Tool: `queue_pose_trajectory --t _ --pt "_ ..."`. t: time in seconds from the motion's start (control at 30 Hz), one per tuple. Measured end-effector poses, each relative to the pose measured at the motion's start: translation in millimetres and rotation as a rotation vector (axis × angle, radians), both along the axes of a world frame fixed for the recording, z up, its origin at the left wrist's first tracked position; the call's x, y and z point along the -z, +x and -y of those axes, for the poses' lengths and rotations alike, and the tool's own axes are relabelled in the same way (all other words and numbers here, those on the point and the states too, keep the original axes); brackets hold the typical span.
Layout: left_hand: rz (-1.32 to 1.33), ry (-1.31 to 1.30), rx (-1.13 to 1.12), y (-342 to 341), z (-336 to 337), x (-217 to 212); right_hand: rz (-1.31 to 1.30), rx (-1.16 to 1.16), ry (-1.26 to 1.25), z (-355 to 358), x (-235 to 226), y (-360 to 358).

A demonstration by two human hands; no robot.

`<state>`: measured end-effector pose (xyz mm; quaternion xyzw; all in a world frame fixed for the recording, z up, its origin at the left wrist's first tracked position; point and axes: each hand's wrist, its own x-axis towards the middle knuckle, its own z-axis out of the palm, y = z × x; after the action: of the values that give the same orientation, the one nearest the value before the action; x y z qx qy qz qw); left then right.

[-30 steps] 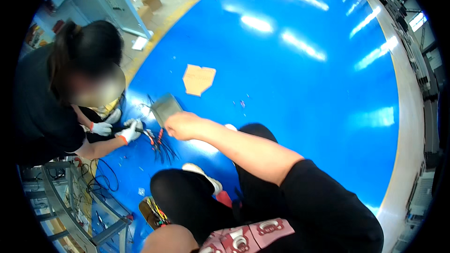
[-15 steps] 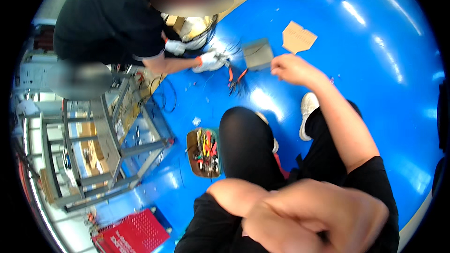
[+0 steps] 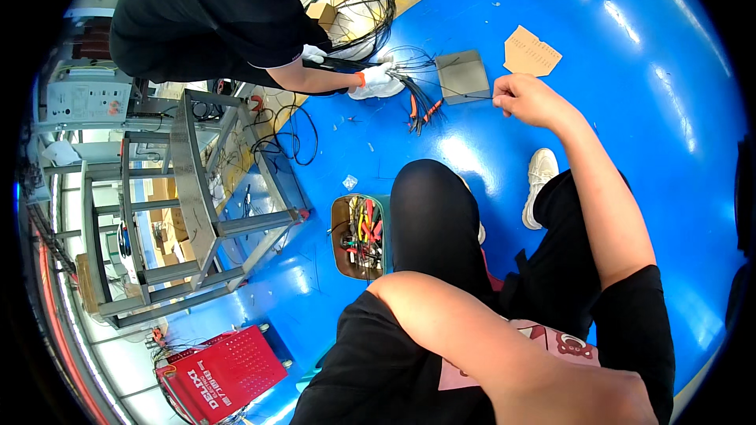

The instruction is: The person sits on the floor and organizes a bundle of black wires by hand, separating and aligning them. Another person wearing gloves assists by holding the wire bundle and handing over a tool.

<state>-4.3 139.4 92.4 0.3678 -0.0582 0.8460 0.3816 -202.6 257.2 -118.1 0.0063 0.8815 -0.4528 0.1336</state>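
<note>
Head view hides the left hand; right hand (image 3: pixel 526 100) pinches a thin black wire (image 3: pixel 465 96) beside a grey flat box (image 3: pixel 463 76) and a cardboard piece (image 3: pixel 532 53).

My arms are bare from the short black sleeves down, with no gloves, rings or watch on my right hand (image 3: pixel 526 100). My left hand (image 3: pixel 598 397) is bare too, seen large and close at the lower edge. I wear a black T-shirt (image 3: pixel 378 362) with a pink cartoon print across the chest, black trousers (image 3: pixel 441 220) tight over the knees, and white sneakers (image 3: pixel 539 181) with pale soles.
</note>
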Motion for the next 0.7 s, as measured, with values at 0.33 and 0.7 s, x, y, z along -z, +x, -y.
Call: queue_pose_trajectory --t 0.33,0.7 --pt "-1.104 -0.337 -1.134 -80.0 10.9 79.8 -0.082 0.072 -0.016 2.0 18.5 -24.3" --pt "-0.851 -0.849 -1.395 -218.4 66.0 150.2 -0.210 0.322 -0.578 49.6 8.5 -116.8"
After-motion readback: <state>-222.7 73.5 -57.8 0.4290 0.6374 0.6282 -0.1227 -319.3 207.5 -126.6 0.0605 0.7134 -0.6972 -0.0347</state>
